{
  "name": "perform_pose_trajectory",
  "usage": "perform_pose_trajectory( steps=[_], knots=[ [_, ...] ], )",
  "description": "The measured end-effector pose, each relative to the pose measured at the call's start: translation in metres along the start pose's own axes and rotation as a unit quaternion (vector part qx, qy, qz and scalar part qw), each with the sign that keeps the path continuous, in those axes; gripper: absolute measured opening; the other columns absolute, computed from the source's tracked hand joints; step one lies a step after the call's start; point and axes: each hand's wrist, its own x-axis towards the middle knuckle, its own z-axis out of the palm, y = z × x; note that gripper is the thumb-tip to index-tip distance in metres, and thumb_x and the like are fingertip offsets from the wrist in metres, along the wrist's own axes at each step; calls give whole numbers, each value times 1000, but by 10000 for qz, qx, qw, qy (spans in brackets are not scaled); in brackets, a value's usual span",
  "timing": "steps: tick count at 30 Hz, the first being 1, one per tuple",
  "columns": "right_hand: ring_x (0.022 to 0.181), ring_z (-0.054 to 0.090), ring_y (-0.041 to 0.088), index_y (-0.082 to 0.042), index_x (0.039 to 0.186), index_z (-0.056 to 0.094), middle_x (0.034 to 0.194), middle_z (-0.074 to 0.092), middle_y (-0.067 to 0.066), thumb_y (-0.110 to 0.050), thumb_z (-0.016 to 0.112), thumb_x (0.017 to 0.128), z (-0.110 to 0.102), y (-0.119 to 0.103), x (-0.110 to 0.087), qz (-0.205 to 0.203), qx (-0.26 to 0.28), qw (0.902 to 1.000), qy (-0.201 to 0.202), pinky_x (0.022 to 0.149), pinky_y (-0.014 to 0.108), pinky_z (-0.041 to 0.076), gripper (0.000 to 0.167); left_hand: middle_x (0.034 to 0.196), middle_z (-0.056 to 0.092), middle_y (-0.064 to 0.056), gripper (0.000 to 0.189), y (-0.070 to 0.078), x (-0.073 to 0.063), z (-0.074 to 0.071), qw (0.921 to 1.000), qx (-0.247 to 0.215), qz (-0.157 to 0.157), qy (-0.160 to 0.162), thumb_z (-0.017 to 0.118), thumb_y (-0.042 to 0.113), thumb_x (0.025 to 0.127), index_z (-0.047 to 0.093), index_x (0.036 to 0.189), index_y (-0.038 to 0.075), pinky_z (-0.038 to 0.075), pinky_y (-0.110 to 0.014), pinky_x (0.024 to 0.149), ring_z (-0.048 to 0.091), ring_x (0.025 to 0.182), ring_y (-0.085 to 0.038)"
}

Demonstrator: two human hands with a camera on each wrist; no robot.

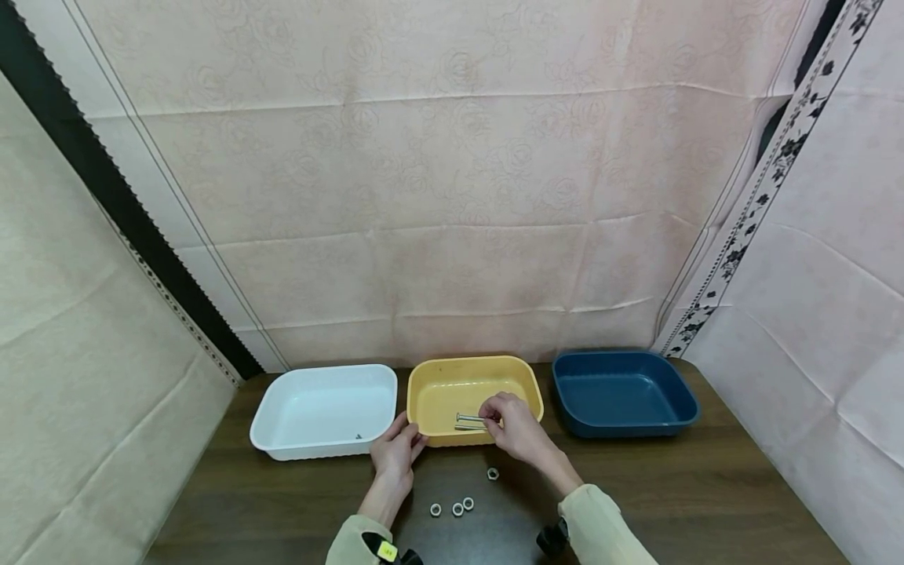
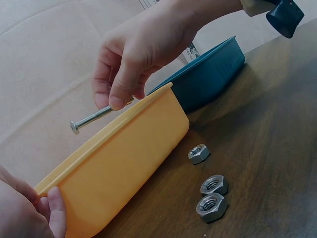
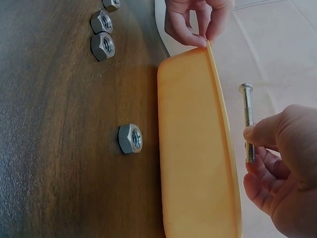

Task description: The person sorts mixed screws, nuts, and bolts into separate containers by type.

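My right hand pinches a silver bolt between thumb and fingers, above the near side of the yellow tray. The bolt's round head points left, away from the hand, in the head view. Just below it there, a second thin, bolt-like shape shows against the tray. At the tray's near left corner, my left hand grips the rim, thumb and fingers on either side of the wall. Several steel hex nuts lie on the table in front of the tray, one apart from the others.
To the left stands a white tray with a tiny dark piece inside. A dark blue tray stands to the right. All three trays sit on a brown wooden table, with pale patterned cloth hanging behind and at both sides.
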Motion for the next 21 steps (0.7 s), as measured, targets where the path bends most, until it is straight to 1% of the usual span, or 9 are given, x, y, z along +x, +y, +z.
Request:
perform_pose_trajectory(
  steps=[6, 11, 17, 21],
  knots=[
    [78, 55, 17, -5, 86, 69, 84, 62, 3, 4, 72, 85, 2, 1, 1, 57, 26, 10000, 1, 70, 32, 53, 10, 92, 66, -14, 47, 0, 0, 0, 10000, -11, 0, -1, 56, -14, 89, 53, 136, -12, 59, -26, 70, 62, 75, -16],
    [79, 55, 16, -7, 87, 69, 84, 60, -1, 5, 73, 84, 2, -1, 0, 142, 18, 9999, -22, 70, 31, 53, 13, 91, 66, -14, 47, 0, -1, 0, 10000, -16, -24, -1, 56, -14, 89, 53, 136, -12, 59, -26, 70, 63, 75, -16],
    [79, 55, 16, -7, 87, 69, 84, 59, -1, 5, 74, 84, 3, -1, 0, 158, 39, 9999, -19, 70, 30, 53, 13, 89, 66, -12, 47, -1, 0, -1, 10000, -47, -17, -7, 55, -14, 89, 53, 135, -13, 59, -26, 69, 62, 73, -15],
    [81, 57, 19, -4, 88, 70, 87, 61, 1, 5, 74, 84, 3, 0, 0, 125, 108, 9998, -104, 73, 34, 54, 11, 90, 66, -14, 47, -1, 0, -1, 10000, -53, -8, -15, 55, -14, 89, 52, 136, -13, 59, -26, 68, 62, 74, -16]
  ],
)
